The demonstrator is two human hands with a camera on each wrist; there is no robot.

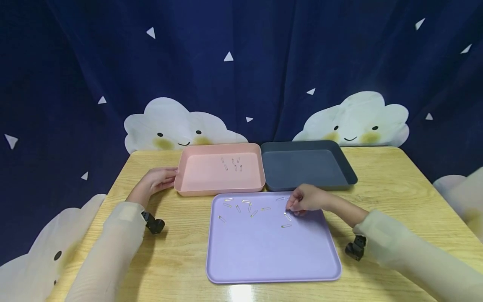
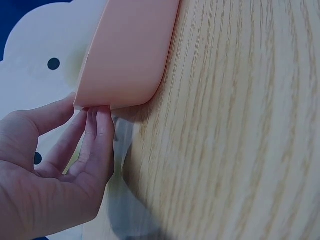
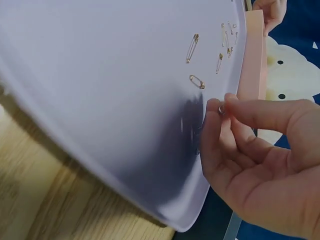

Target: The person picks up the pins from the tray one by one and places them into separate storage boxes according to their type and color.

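My right hand (image 1: 306, 198) is over the right part of the lavender tray (image 1: 271, 256). In the right wrist view its thumb and index fingertip pinch a small metal safety pin (image 3: 222, 108), mostly hidden by the fingers. Close below those fingertips lies another safety pin (image 1: 287, 216). More gold-headed safety pins (image 1: 254, 213) lie scattered across the upper part of this tray. My left hand (image 1: 160, 178) touches the left end of the pink tray (image 1: 203, 184), fingers extended to its outer wall and thumb at the rim (image 2: 76, 100).
Several silver-looking pins (image 1: 235, 167) lie inside the pink tray. A dark grey tray (image 1: 302, 167) stands against its right side, both behind the lavender one. All are on a wooden table (image 1: 177, 251). A blue curtain (image 1: 256, 63) with clouds hangs behind.
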